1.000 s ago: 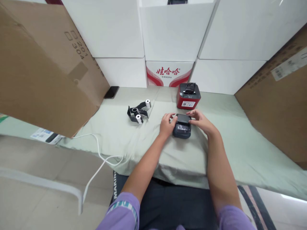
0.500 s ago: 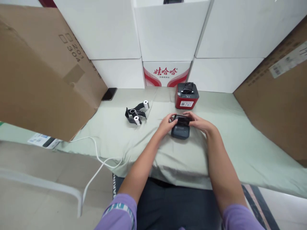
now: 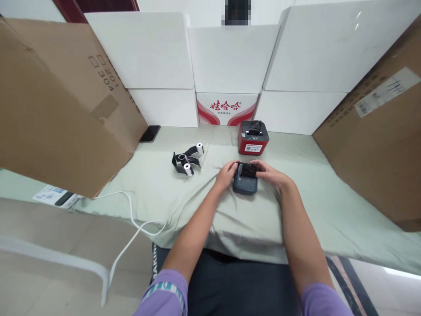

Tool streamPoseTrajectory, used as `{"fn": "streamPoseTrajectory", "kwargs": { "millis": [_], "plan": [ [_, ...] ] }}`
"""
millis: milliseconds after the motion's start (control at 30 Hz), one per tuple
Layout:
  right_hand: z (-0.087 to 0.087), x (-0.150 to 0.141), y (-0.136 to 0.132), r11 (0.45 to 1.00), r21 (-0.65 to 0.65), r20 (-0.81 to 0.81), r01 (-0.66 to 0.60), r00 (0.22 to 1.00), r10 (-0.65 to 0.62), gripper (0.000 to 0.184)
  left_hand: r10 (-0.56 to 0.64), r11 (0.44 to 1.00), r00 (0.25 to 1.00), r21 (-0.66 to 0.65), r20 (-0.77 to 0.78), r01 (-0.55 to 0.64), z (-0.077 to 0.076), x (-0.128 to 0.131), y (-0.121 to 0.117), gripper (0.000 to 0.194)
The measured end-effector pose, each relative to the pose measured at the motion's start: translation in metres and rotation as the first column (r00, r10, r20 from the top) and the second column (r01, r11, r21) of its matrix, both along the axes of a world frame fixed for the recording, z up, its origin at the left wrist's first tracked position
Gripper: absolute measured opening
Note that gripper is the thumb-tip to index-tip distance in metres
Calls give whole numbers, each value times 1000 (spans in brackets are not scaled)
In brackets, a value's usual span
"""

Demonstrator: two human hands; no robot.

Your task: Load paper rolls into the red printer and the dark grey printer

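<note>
Red printer [image 3: 253, 147]: bright, even light; its small print looks blurry to me.
White box [image 3: 315, 48], behind its right: small glare streaks.
Dark device [image 3: 245, 185], before it: soft shadow.
Mosaic [image 3: 237, 13], above it: coarse pixels.
Outer edges: stretched.

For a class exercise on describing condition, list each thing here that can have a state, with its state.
Dark device: on the cloth, touched by left hand and right hand; lid position unclear
Red device: upright, black strip at its top
Black strips: partly unwound
Phone: flat, screen dark
White cable: loose, trailing over the edge
Cloth: creased
</note>
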State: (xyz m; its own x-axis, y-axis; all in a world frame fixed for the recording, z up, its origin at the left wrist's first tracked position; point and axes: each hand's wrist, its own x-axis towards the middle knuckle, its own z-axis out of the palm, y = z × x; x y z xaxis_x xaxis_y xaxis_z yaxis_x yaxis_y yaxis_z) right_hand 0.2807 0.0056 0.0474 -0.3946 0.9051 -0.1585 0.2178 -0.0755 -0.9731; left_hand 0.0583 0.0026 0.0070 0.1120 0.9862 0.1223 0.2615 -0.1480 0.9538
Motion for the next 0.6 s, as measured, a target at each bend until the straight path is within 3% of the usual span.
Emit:
{"fn": "streamPoseTrajectory", "kwargs": {
  "millis": [133, 300, 433, 600],
  "plan": [
    [-2, -1, 5, 997, -9, 0, 71, 997, -71, 50, -5, 998, 998, 68, -64, 9, -3, 0, 1, 38],
    [-5, -12, -2, 936, 15, 102, 353, 930, -353, 54, -4, 994, 996, 105, -88, 13, -2, 0, 0, 38],
    [-23, -34, -37, 821, 96, 177, 563, 802, -571, 79, 33, 996, 990, 89, -137, -20, 4, 0, -7, 39],
    [-42, -80, -78, 739, 367, 262, 565, 699, -665, 119, 37, 996, 983, 84, -178, -22, 9, 0, -12, 39]
  ]
}}
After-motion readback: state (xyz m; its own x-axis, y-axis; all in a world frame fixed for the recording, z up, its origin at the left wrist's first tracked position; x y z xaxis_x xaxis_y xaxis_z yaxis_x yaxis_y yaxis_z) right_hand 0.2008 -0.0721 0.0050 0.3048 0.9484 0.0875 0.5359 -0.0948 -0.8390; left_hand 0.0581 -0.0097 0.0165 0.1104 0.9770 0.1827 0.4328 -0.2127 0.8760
